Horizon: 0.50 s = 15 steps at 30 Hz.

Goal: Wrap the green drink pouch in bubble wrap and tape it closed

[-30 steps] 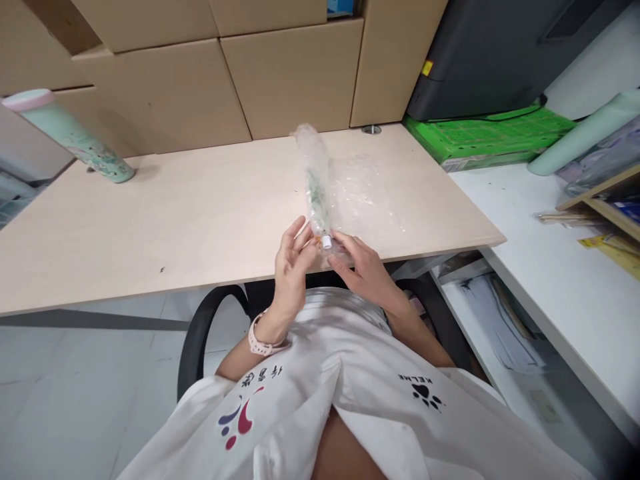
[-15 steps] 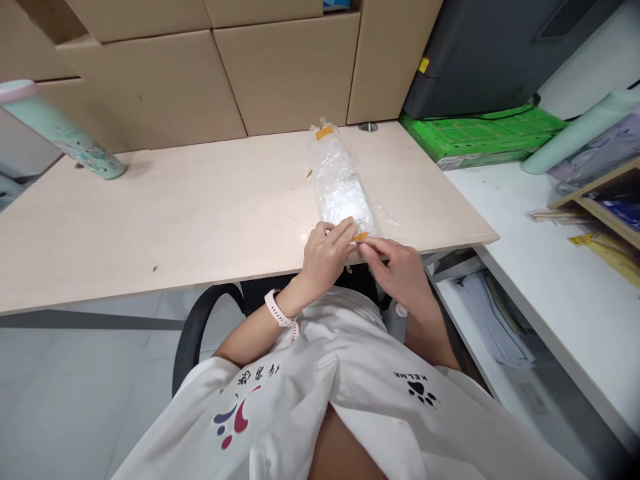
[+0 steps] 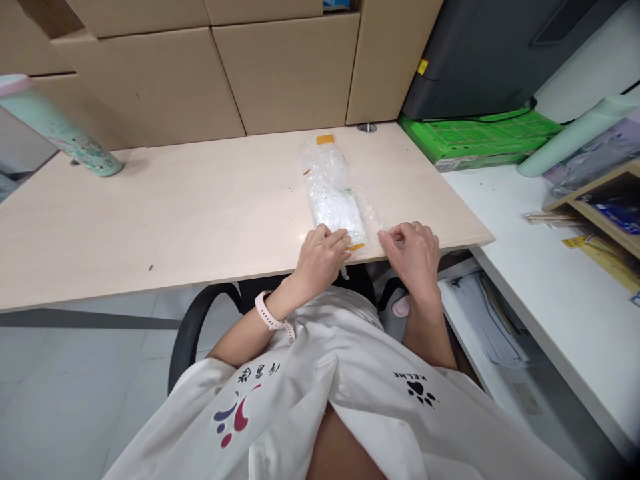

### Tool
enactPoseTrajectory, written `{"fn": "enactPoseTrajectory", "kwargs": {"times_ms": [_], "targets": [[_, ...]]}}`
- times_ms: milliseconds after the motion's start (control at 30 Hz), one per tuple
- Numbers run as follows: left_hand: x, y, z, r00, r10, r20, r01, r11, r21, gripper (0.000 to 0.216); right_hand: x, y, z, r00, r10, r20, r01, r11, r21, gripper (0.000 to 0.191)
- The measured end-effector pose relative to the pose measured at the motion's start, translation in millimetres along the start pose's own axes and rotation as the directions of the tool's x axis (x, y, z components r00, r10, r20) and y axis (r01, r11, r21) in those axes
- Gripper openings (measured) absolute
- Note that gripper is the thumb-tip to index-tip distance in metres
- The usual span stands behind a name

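A long bubble-wrap package (image 3: 336,193) lies on the desk, its white contents blurred by the clear wrap. One piece of orange tape (image 3: 325,139) is at its far end, another at the near end beside my left fingers. My left hand (image 3: 323,257) is closed over the package's near left corner, fingers bent and pressed against it. To the right, my right hand (image 3: 414,259) pinches the loose edge of the wrap, which spreads flat from the package's right side. The undersides of both hands' fingertips are hidden.
The light wooden desk (image 3: 210,220) ends just in front of me. A green tumbler (image 3: 85,143) stands at the left. Cardboard boxes (image 3: 290,77) line the back. At the right are a green box (image 3: 490,137) and a white side table (image 3: 545,280); a chair armrest (image 3: 193,327) is below.
My right hand has moved right, away from my left hand, to the wrap's loose edge. My left fingers have bent more. The package's far end has shifted slightly left and nearer.
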<state>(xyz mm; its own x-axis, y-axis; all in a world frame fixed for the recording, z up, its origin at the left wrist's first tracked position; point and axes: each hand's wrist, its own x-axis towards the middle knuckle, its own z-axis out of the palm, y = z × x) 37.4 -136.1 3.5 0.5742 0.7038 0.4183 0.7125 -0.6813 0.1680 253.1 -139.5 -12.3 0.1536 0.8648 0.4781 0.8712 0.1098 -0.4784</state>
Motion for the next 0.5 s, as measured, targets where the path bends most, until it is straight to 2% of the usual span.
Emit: {"fn": "enactPoseTrajectory", "kwargs": {"times_ms": [67, 133, 200, 400, 500], "targets": [[-12, -2, -3, 1.000, 0.007, -0.027, -0.008, 0.999, -0.037, 0.020, -3, -10, -2, 0.999, -0.027, 0.030, 0.020, 0.980, 0.199, 0.021], [-22, -3, -5, 0.998, -0.003, -0.059, -0.001, 0.998, -0.070, 0.022, -7, -23, -4, 0.997, -0.055, 0.053, 0.030, 0.921, 0.387, 0.022], [-30, -3, -5, 0.996, -0.018, -0.085, 0.010, 0.995, -0.096, 0.025, -12, -35, -3, 0.992, -0.116, 0.055, 0.075, 0.871, 0.485, 0.021], [-35, -2, 0, 0.992, -0.050, -0.112, 0.029, 0.983, -0.179, 0.024, -21, -49, 11, 0.938, -0.346, 0.025, 0.293, 0.827, 0.480, 0.008], [-34, 1, 0, 0.983, -0.106, -0.151, 0.082, 0.985, -0.155, 0.048, -21, -43, 6, 0.908, -0.409, 0.088, 0.314, 0.805, 0.504, 0.014]]}}
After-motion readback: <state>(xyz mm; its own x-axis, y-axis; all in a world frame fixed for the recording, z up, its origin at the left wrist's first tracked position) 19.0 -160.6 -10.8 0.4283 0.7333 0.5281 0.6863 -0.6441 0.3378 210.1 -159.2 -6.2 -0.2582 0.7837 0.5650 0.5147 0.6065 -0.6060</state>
